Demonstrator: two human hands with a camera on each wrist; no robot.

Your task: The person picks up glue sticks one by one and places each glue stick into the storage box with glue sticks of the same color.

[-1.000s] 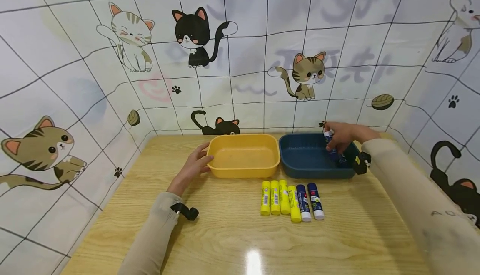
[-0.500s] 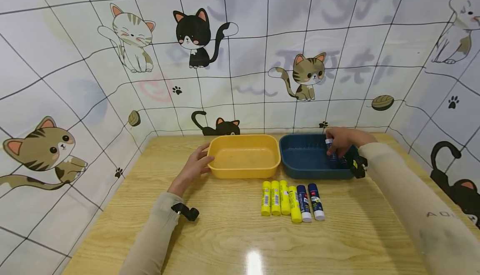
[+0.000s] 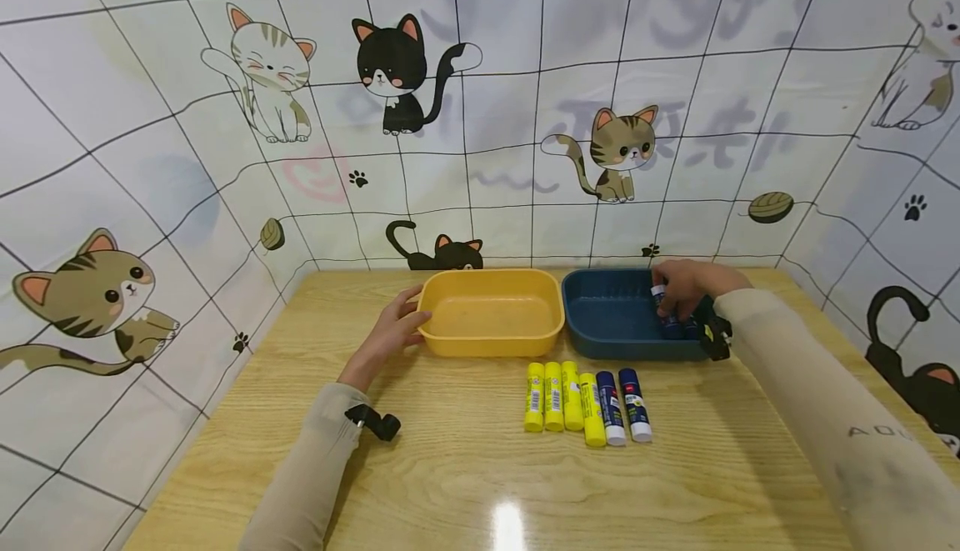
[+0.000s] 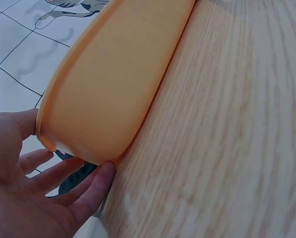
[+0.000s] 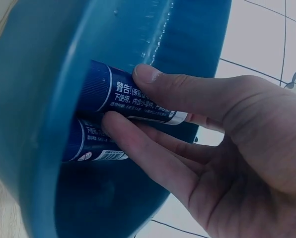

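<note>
In the head view my right hand (image 3: 686, 284) reaches into the dark blue basin (image 3: 607, 348). Its thumb and fingers pinch a navy glue stick (image 5: 133, 96) with a white end, low inside the basin. A second navy glue stick (image 5: 96, 143) lies right beside it, partly behind the fingers in the right wrist view. My left hand (image 3: 390, 330) holds the left end of the yellow basin (image 3: 491, 346), its thumb at the rim and its fingers against the outer wall (image 4: 88, 148). Nothing lies inside the yellow basin.
In front of the basins lie several yellow glue sticks (image 3: 553, 397) in a row, with two navy glue sticks (image 3: 622, 405) at the row's right end. The wooden table (image 3: 450, 468) meets a cat-patterned wall covering (image 3: 502, 117) right behind the basins.
My right hand has lowered the navy glue stick deeper into the blue basin, tilting it next to the other one. My left hand has stayed on the yellow basin.
</note>
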